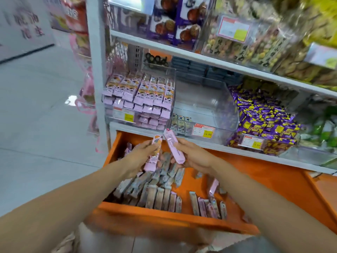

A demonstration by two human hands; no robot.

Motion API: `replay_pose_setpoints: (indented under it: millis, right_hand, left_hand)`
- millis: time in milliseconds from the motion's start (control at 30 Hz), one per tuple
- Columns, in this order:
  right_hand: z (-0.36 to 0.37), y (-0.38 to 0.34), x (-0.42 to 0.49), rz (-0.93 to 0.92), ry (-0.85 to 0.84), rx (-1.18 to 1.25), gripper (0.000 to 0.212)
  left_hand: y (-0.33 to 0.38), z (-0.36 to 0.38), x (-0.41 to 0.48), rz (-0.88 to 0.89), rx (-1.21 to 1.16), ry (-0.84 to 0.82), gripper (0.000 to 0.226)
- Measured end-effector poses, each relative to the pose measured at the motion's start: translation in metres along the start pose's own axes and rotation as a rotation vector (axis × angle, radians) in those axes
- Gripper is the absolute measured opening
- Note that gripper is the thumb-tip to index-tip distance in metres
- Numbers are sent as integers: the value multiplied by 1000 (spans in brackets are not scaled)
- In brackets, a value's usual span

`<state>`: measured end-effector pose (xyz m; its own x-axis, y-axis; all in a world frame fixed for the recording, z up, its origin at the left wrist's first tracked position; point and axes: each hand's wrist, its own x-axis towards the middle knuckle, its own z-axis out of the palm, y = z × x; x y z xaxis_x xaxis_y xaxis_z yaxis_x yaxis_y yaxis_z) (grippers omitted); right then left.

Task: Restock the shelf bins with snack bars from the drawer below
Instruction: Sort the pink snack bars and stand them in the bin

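An orange drawer (164,218) stands pulled out below the shelf, holding several pink and grey snack bars (156,194). My left hand (140,154) grips a pink snack bar (153,157) upright above the drawer. Beside it, my right hand (193,157) holds another pink bar (173,147), tilted with its back side showing. Just above, a clear shelf bin (116,116) is stacked nearly full with pink bars (145,95). To its right, a second clear bin (226,114) holds only a few bars (180,123) at its front left.
A bin of purple and yellow packets (264,121) sits to the right. The upper shelf (182,53) carries biscuit boxes and bagged snacks. A white shelf post (96,70) rises on the left, with pink net bags (87,92) hanging beside it. Grey tiled floor (36,125) lies left.
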<state>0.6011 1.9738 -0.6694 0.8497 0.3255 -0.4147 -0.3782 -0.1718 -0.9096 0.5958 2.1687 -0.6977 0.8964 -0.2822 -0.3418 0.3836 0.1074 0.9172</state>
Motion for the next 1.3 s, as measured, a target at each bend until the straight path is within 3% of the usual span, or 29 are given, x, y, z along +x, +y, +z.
replay_pose_setpoints:
  millis: [167, 267, 400, 467, 700, 900, 1167, 1300]
  right_hand:
    - [27, -42, -3, -130, 141, -31, 37]
    - [40, -67, -2, -188, 219, -127, 41]
    - [41, -95, 12, -251, 468, -273, 38]
    - [37, -106, 22, -305, 552, -325, 38]
    - [26, -121, 65, -469, 784, -627, 29]
    - [17, -116, 89, -486, 787, -829, 22]
    - [10, -114, 84, -479, 714, -865, 46]
    - [7, -116, 86, -528, 749, -846, 39]
  left_hand:
    - [48, -17, -23, 85, 134, -49, 21]
    - [75, -24, -30, 202, 223, 30, 13]
    - [107, -42, -10, 282, 298, 201, 51]
    - [122, -49, 0, 330, 342, 264, 56]
    - [150, -49, 49, 525, 717, 371, 26]
    - [149, -57, 75, 626, 1066, 464, 20]
    - [139, -76, 78, 672, 1349, 474, 56]
    - [141, -78, 76, 676, 1322, 470, 46]
